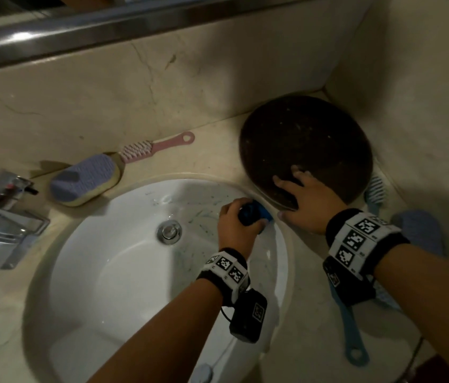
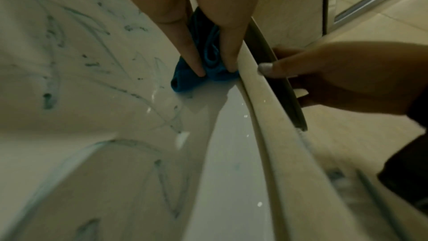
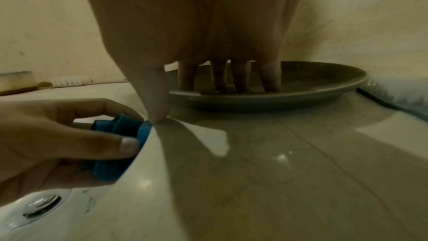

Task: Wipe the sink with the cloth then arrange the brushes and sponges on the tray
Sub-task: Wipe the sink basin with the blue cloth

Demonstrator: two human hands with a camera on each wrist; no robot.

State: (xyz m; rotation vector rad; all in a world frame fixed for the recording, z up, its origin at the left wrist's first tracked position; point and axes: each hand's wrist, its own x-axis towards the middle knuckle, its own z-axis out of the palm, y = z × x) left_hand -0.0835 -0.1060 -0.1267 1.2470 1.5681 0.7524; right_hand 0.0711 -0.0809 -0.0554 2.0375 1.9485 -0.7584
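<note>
My left hand (image 1: 233, 221) grips a bunched blue cloth (image 1: 258, 212) against the inner right wall of the white sink (image 1: 124, 261), just under its rim. Greenish streaks mark the basin (image 2: 69, 61) beside the cloth (image 2: 208, 74). My right hand (image 1: 300, 199) lies flat with straight fingers on the near edge of the dark round tray (image 1: 306, 139), thumb down on the counter by the sink rim. A pink brush (image 1: 157, 146) and a purple-topped sponge (image 1: 85, 181) lie behind the sink. A blue-handled brush (image 1: 351, 330) runs under my right wrist, and a blue-grey sponge (image 1: 419, 230) sits to its right.
A chrome tap (image 1: 5, 217) stands left of the basin, and the drain plug (image 1: 169, 232) is at its centre. The tray sits in the counter's back right corner against marble walls. A mirror ledge runs above.
</note>
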